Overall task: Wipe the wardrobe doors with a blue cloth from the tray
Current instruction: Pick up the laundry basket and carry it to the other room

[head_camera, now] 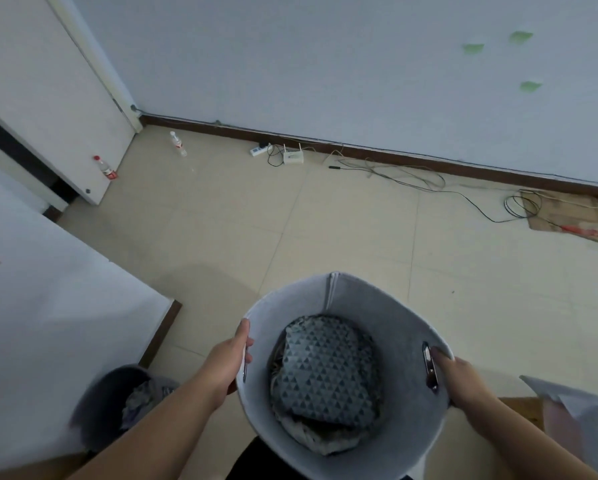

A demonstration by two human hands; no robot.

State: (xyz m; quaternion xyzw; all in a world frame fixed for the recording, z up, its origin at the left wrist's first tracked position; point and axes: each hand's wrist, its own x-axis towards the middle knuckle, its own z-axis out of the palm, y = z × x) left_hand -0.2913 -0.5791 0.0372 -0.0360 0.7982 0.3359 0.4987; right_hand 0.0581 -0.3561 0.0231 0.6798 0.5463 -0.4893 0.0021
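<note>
I hold a round grey felt basket in front of me, above the tiled floor. My left hand grips its left rim at a metal-ringed handle slot. My right hand grips the right rim beside the other handle slot. Inside the basket lies a folded blue-grey cloth with a triangle pattern, on top of other crumpled fabric. A white door panel stands open at the upper left, next to a dark gap.
A grey bin with crumpled cloth stands at the lower left beside a white wall. Two plastic bottles stand on the floor near the door. A router, a power strip and loose cables run along the far baseboard. Cardboard lies at the right.
</note>
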